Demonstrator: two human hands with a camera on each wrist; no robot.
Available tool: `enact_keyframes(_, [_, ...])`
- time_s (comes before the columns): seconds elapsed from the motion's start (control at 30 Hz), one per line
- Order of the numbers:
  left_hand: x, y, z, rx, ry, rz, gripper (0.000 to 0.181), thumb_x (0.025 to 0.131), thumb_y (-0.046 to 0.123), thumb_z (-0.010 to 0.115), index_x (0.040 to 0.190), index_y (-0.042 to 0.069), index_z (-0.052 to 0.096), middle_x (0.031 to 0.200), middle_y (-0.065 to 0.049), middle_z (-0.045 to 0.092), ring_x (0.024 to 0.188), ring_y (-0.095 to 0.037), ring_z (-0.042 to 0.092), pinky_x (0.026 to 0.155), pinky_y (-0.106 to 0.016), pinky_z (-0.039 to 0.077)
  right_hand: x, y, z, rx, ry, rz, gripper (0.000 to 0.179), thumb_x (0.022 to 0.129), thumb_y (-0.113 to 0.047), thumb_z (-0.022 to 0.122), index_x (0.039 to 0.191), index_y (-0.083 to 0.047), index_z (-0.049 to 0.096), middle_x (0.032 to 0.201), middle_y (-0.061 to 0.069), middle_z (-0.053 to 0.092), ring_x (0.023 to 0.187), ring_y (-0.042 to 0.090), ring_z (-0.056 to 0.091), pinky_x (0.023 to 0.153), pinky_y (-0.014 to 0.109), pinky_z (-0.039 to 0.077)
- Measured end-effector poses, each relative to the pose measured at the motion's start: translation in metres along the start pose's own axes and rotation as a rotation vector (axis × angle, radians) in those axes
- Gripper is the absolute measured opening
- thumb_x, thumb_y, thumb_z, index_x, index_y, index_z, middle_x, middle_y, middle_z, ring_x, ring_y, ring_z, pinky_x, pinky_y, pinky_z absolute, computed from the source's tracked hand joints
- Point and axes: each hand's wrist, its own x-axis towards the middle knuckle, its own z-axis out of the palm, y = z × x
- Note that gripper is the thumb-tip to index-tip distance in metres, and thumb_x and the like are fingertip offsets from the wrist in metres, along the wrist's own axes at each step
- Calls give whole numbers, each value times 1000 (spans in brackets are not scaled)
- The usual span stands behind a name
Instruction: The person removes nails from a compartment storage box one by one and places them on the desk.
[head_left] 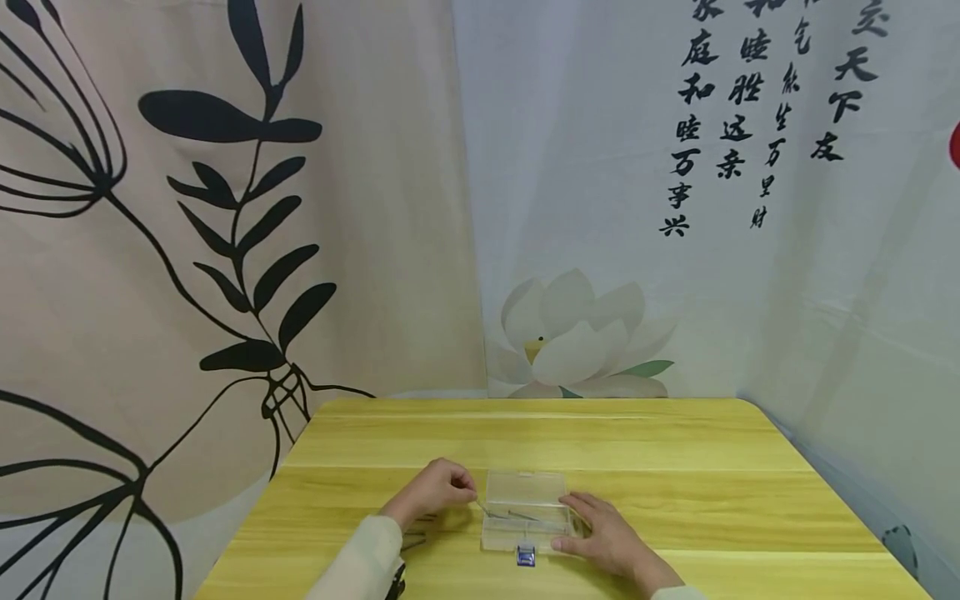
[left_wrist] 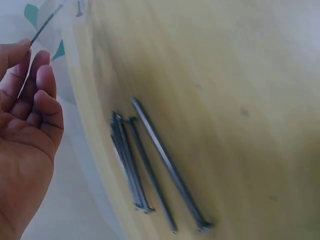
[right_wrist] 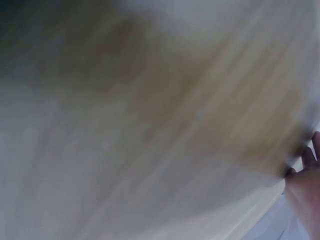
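Observation:
A clear plastic box sits near the front of the table with its lid laid back. Inside it is a thin grey nail. My left hand is at the box's left side. Between thumb and finger it pinches a nail, whose far end reaches over the box. My right hand holds the box's right side, thumb at the front and fingers toward the back. The right wrist view is blurred and shows only part of that hand. Several long nails lie beneath the left wrist.
A small blue tag is at the box's front edge. The wooden table stretches back to a curtain with printed plants and characters. A dark object shows at the left sleeve.

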Motion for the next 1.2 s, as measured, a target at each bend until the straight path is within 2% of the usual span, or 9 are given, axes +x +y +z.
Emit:
enact_keyframes(0.23, [-8, -5, -3, -55, -6, 6, 7, 90, 4, 71, 84, 6, 73, 80, -1, 68, 69, -16, 55, 60, -28, 46, -1, -1, -1, -10, -2, 7, 76, 85, -48, 75, 144, -6, 50, 147, 25, 42, 132, 57, 32, 99, 74, 27])
enact_keyframes(0.4, [-8, -10, -5, -103, 5, 18, 6, 89, 1, 71, 85, 5, 70, 82, -2, 67, 72, -14, 57, 65, -30, 49, -2, -1, -2, -7, -4, 8, 75, 86, -46, 75, 143, -6, 50, 147, 26, 41, 132, 57, 32, 98, 74, 27])
enact_keyframes(0.63, [-14, -18, -19, -179, 56, -12, 6, 92, 0, 67, 89, 5, 67, 84, -4, 63, 74, -15, 54, 67, -34, 49, -1, -2, -2, 1, -3, 16, 77, 85, -49, 75, 144, -6, 50, 148, 25, 41, 133, 57, 32, 99, 74, 27])
enact_keyframes(0.73, [-18, -24, -27, -195, 84, -25, 3, 94, -1, 64, 92, 2, 65, 87, -5, 63, 77, -16, 55, 70, -36, 50, 0, -1, -1, -1, -3, 14, 77, 85, -49, 74, 144, -6, 50, 148, 25, 41, 133, 57, 31, 100, 74, 26])
enact_keyframes(0.87, [-24, -35, -37, -169, 135, -28, 4, 96, 0, 62, 95, -3, 64, 89, -6, 62, 79, -16, 54, 72, -38, 50, 0, -1, 0, -4, -2, 11, 77, 85, -50, 74, 144, -6, 50, 148, 25, 41, 133, 56, 31, 100, 74, 26])
enact_keyframes(0.97, [-28, -44, -43, -136, 178, -37, 1, 94, -2, 63, 94, -2, 64, 89, -6, 62, 79, -15, 54, 72, -37, 50, 0, 0, 0, -7, -2, 10, 78, 85, -51, 74, 144, -6, 50, 148, 25, 41, 133, 56, 31, 100, 74, 26])
enact_keyframes(1.2, [-36, -58, -52, -81, 236, -74, 3, 91, -4, 65, 95, -4, 65, 88, -6, 63, 81, -15, 55, 70, -28, 48, 1, 2, 1, -9, -3, 16, 78, 85, -51, 74, 144, -7, 50, 149, 24, 41, 134, 56, 31, 99, 74, 26])
